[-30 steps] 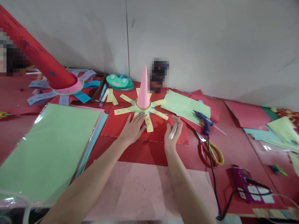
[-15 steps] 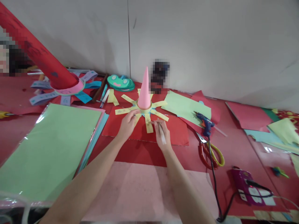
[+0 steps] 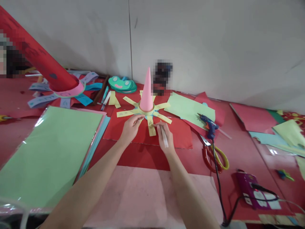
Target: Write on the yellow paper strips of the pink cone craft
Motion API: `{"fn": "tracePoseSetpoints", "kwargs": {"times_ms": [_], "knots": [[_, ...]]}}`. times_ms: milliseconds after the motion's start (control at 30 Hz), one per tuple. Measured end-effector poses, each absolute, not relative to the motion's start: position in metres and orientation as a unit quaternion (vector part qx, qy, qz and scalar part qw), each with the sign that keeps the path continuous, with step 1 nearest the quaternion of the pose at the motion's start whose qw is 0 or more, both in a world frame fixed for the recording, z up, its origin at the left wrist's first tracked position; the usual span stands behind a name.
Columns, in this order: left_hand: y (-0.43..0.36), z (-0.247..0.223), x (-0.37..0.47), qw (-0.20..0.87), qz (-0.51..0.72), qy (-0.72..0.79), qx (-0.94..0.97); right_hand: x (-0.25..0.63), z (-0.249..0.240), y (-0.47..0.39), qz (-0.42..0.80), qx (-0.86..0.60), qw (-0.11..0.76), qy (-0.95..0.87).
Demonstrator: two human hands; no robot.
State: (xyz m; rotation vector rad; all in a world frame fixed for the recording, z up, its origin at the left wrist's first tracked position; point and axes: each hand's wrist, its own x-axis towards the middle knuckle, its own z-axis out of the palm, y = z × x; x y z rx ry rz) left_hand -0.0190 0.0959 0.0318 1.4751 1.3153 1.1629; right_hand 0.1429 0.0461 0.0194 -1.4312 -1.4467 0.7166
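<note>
A pink paper cone [image 3: 146, 95] stands upright in a yellow ring with yellow paper strips [image 3: 152, 128] spreading out around it like rays. Dark marks show on several strips, among them a star shape on the front one. My left hand [image 3: 130, 128] is at the front left of the ring, its fingers closed at the strip beside the front one; part of that strip is hidden by them. In my right hand [image 3: 165, 135] is a white marker [image 3: 164, 137], held like a pen, its tip by the right edge of the front strip.
A red sheet [image 3: 171, 133] lies under the cone. To the right are a glue gun [image 3: 209, 124] with a black cord, scissors [image 3: 221, 157] and a purple power bank [image 3: 252, 190]. Packed green paper [image 3: 54, 149] lies left, below a red paper tube [image 3: 43, 57]. Green frog cutouts [image 3: 121, 84] sit behind.
My left fingers have shifted slightly and curled in at the strip. My right hand stays at the front strip with the marker, almost unmoved. The view has drifted a little.
</note>
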Motion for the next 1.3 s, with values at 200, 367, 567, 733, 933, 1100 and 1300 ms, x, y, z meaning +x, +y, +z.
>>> {"fn": "tracePoseSetpoints", "kwargs": {"times_ms": [200,367,567,733,933,1100,1300], "knots": [[0.107,0.022,-0.029,0.535,0.603,0.465,0.366,0.142,0.022,0.046,0.288,-0.582,0.477,-0.592],[0.112,0.024,-0.038,0.586,0.597,0.461,0.297,0.142,0.024,0.045,0.288,-0.585,0.476,-0.590],[0.103,0.027,-0.026,0.494,0.528,0.507,0.469,0.142,0.023,0.046,0.290,-0.583,0.473,-0.594],[0.091,0.028,-0.017,0.264,0.335,0.489,0.761,0.142,0.021,0.047,0.287,-0.585,0.469,-0.596],[0.086,0.019,-0.014,0.182,0.175,0.447,0.858,0.142,0.022,0.047,0.285,-0.582,0.470,-0.600],[0.087,0.016,-0.014,0.171,0.132,0.439,0.872,0.143,0.019,0.047,0.282,-0.579,0.471,-0.603],[0.086,0.020,-0.015,0.179,0.154,0.449,0.862,0.142,0.020,0.047,0.294,-0.583,0.473,-0.592]]}}
